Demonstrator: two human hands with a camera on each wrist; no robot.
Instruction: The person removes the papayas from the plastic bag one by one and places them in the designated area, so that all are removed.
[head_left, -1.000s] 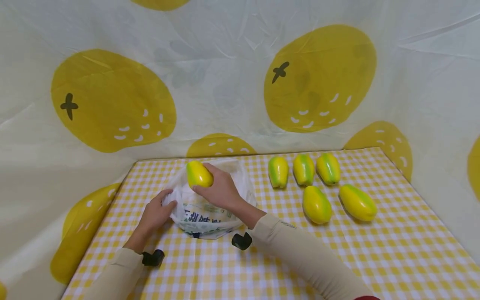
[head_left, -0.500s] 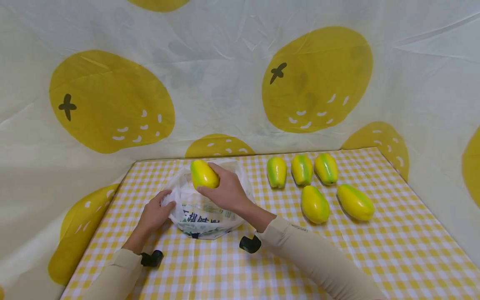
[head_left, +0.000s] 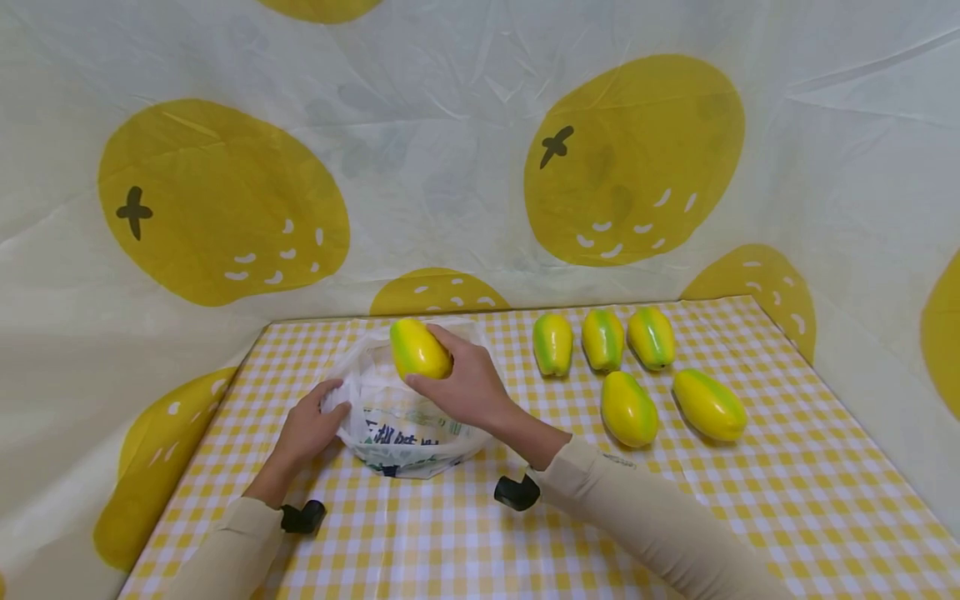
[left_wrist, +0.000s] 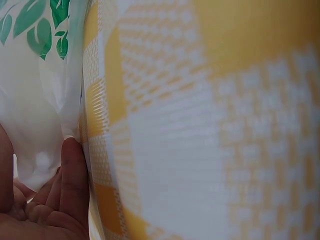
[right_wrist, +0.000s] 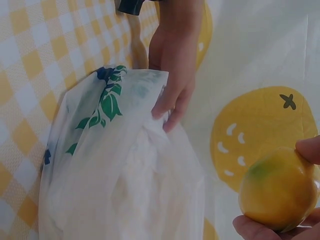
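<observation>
A yellow-and-green papaya (head_left: pixel 417 347) is held in my right hand (head_left: pixel 474 385), above the mouth of a white plastic bag (head_left: pixel 408 458). Thumb and fingers grip its near end, as the right wrist view also shows of the papaya (right_wrist: pixel 278 192). On the bag's left side, my left hand (head_left: pixel 309 427) pinches the rim between thumb and fingers. The bag stands on the table with its mouth spread wide, dark printed characters showing on it. Green leaf prints mark the bag (left_wrist: pixel 32 95) in the left wrist view, where the left fingers (left_wrist: pixel 75 185) lie against it.
Right of the bag, several more papayas lie on the yellow-and-white checked tablecloth (head_left: pixel 465 542): a back row with one papaya (head_left: pixel 553 345), and two in front, including a papaya (head_left: pixel 630 408). A white curtain (head_left: pixel 435 150) with yellow fruit prints hangs behind the table.
My right hand has drawn a little to the right over the bag, the papaya still in its grip. The left hand keeps its hold on the bag's rim.
</observation>
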